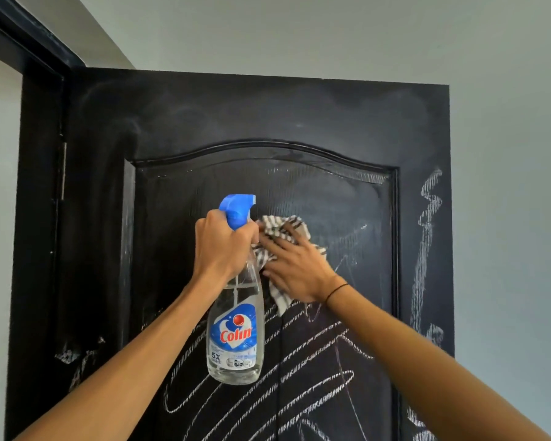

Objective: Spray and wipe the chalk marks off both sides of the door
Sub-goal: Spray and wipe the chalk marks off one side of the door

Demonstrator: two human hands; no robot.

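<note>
- Fingers [275,246] of the right hand [295,268] spread flat, pressing a striped grey-white cloth [280,232] against the black panelled door [268,122].
- Left hand [221,246] clamps the clear blue-topped spray bottle [236,329]; overlapping strokes toward the lower chalk marks [299,361] should work best.

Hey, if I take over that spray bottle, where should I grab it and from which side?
Grip the spray bottle at its narrow neck just under the blue trigger head, where the left hand holds it now. Come from the side away from the door: the bottle is upright and its nozzle points at the door.

Both forearms are bare, sleeveless in view, with a thin black band [337,290] round the right wrist.
</note>
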